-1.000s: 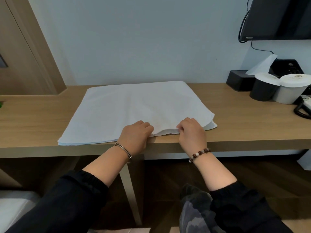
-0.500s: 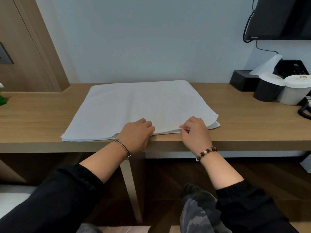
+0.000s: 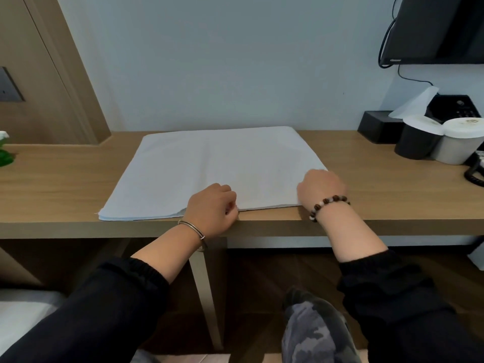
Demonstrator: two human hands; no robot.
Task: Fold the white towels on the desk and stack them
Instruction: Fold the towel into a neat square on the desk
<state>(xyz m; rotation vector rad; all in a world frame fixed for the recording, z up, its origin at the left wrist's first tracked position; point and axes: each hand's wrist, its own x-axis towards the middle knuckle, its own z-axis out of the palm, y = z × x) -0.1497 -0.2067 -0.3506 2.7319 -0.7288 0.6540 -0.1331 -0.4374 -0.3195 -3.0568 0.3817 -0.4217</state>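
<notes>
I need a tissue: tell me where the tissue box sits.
Head view: the black tissue box sits far right at the back of the desk, just behind and left of the black cup.

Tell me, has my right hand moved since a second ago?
Yes. The right hand slid rightward along the near edge of the white towel, reaching its right corner.

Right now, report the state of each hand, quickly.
Left hand: closed, pinching the near edge of the white towel.
Right hand: closed, fingers curled on the towel's near right corner.
</notes>
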